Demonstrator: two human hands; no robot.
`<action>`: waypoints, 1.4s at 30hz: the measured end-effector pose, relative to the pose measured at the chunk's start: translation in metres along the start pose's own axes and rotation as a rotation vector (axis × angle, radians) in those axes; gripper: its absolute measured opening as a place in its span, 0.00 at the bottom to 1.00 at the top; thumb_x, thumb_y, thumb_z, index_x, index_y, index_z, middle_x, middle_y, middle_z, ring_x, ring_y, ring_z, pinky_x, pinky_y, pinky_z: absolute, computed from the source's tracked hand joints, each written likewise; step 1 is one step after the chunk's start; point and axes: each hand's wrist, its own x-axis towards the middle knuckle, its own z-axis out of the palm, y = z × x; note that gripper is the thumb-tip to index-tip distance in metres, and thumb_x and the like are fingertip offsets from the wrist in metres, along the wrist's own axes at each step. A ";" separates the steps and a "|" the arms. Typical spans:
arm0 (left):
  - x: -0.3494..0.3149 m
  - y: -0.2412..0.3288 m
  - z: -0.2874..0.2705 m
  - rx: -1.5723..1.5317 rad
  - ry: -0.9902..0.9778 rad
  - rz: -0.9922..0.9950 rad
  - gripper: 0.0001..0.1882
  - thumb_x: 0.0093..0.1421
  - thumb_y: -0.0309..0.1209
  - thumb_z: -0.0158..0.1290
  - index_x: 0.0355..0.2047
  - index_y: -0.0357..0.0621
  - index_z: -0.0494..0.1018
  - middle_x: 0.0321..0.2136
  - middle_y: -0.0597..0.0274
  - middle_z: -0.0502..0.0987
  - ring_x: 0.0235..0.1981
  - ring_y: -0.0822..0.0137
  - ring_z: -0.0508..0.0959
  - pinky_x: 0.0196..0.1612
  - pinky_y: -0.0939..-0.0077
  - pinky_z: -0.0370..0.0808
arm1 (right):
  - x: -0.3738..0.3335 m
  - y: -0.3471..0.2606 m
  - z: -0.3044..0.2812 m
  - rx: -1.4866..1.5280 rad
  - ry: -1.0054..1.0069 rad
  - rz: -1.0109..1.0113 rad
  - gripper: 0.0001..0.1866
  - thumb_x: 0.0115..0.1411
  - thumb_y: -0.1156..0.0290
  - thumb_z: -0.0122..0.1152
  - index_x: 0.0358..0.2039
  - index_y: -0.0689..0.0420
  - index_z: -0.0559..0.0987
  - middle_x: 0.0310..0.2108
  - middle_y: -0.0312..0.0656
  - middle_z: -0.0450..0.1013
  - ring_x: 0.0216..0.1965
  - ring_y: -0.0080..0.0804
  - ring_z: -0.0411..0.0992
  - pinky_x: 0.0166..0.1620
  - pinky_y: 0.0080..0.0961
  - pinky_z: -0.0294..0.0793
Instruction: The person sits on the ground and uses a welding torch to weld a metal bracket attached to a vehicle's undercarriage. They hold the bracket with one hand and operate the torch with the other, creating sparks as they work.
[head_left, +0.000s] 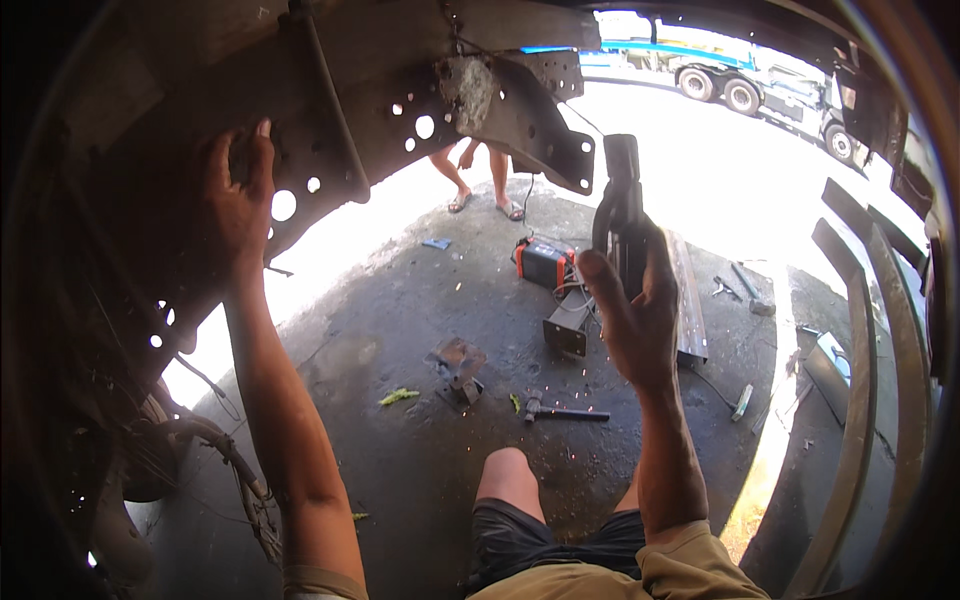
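My left hand (238,200) is raised against the dark steel truck frame rail (390,140), its thumb and fingers apart, with no tool in it. Part of its fingers is lost in shadow. My right hand (640,325) is wrapped round a dark plier-like metal tool (622,215), held upright just right of a bracket (535,125) on the rail. The tool's exact kind is hard to make out. Round holes run along the rail, and a rod (330,100) crosses it. Small orange sparks show above my knees.
On the ground lie a hammer (570,413), a rusty metal piece (460,360), a black-and-orange box-shaped machine (545,262) with cables, and a steel channel (570,322). Long curved metal strips (860,400) stand at right. Another person's legs (497,180) show beyond the rail; a truck (760,90) is parked outside.
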 end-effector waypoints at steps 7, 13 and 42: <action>0.000 0.009 -0.003 0.118 0.019 0.059 0.19 0.66 0.45 0.66 0.39 0.37 0.84 0.37 0.51 0.84 0.39 0.54 0.86 0.41 0.65 0.81 | -0.005 0.003 -0.002 0.098 -0.007 0.049 0.35 0.66 0.52 0.73 0.65 0.57 0.71 0.49 0.47 0.81 0.43 0.31 0.80 0.47 0.34 0.78; -0.002 0.015 -0.003 0.143 -0.014 -0.025 0.19 0.67 0.46 0.66 0.39 0.39 0.85 0.37 0.53 0.85 0.40 0.55 0.86 0.41 0.67 0.81 | -0.005 0.006 -0.003 0.064 0.002 0.028 0.35 0.66 0.53 0.73 0.66 0.55 0.71 0.47 0.45 0.80 0.40 0.29 0.79 0.45 0.34 0.78; -0.006 0.002 0.004 0.059 0.016 -0.033 0.22 0.65 0.51 0.65 0.41 0.43 0.84 0.39 0.54 0.83 0.39 0.54 0.85 0.39 0.64 0.80 | -0.001 -0.004 -0.004 0.074 0.068 0.064 0.39 0.65 0.45 0.71 0.65 0.58 0.70 0.40 0.45 0.81 0.41 0.31 0.80 0.47 0.37 0.79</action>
